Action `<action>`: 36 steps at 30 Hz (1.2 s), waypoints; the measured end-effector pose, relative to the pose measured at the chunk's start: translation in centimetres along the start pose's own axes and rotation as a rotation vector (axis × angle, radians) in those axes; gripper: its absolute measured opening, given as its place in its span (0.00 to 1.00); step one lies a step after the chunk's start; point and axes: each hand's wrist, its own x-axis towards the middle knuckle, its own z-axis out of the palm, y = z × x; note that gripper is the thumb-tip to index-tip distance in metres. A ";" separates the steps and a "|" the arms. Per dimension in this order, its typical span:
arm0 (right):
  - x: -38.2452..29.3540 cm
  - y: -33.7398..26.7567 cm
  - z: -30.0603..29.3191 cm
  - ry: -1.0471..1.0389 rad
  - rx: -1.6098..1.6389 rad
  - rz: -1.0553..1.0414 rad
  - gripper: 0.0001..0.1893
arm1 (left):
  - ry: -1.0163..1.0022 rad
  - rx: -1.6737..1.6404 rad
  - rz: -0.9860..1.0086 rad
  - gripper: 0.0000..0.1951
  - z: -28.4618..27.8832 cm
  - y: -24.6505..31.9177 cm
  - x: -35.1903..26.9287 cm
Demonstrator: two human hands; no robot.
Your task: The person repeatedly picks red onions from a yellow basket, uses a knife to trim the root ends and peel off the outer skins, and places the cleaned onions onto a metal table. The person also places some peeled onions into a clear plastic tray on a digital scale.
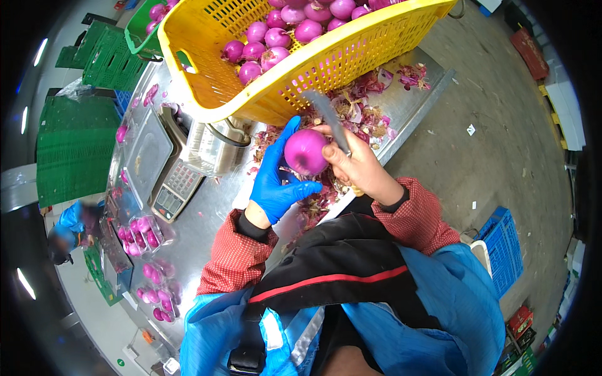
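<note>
A peeled red onion [305, 152] sits between my two hands, above the near edge of the steel table. My left hand [277, 181], in a blue glove, cups the onion from the left; the contact of its fingers behind the onion is hidden. The bare right hand [357, 164] grips a knife [329, 115], its blade slanting up and left, slightly blurred. Fingers of that same hand touch the onion's right side. Below both hands, dry onion skins and root trimmings [360, 110] litter the tabletop [214, 239].
A yellow crate [301, 77] of red onions stands on the table's far side. Left are a digital scale [176, 188], clear plastic trays [211, 148] and packed onions [141, 235]. Green crates [75, 148] stand beyond, near another person [70, 225]. A blue crate [501, 254] is at right.
</note>
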 end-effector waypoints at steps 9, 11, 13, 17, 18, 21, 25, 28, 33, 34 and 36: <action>-1.0 0.8 0.6 0.281 -0.735 -0.470 0.14 | 0.157 -0.016 0.018 0.42 -0.2 -2.6 -0.5; -1.9 -1.9 0.3 0.179 -1.047 -0.564 0.15 | 0.185 0.033 0.047 0.39 -0.6 -3.4 -1.0; -1.7 -2.4 0.7 0.186 -1.192 -0.616 0.14 | 0.179 0.104 0.056 0.39 -0.2 -3.0 -1.3; -1.0 -1.8 0.5 0.207 -1.290 -0.587 0.13 | 0.121 0.113 0.091 0.40 0.5 -2.0 -1.6; -1.1 -0.7 0.1 0.224 -1.278 -0.574 0.14 | 0.121 0.124 0.141 0.41 0.2 -2.5 -1.7; -1.8 -0.8 -0.6 0.153 -0.975 -0.419 0.23 | 0.183 0.179 0.144 0.40 0.2 -1.7 -2.4; -1.2 -1.8 1.9 0.055 -0.336 -0.217 0.27 | 0.204 0.358 0.155 0.40 0.4 -3.3 -2.9; -0.2 -1.0 2.5 0.002 -0.623 -0.239 0.18 | 0.252 0.408 0.119 0.34 0.4 -3.2 -3.4; -0.4 0.6 4.6 -0.145 -0.719 -0.309 0.11 | 0.335 0.540 0.077 0.35 -2.7 -6.1 -6.6; -0.5 1.2 4.7 -0.153 -0.696 -0.301 0.11 | 0.388 0.626 0.017 0.36 -4.0 -6.9 -7.2; -0.4 1.7 4.6 -0.187 -0.662 -0.239 0.10 | 0.475 0.827 -0.085 0.38 -7.4 -9.1 -8.8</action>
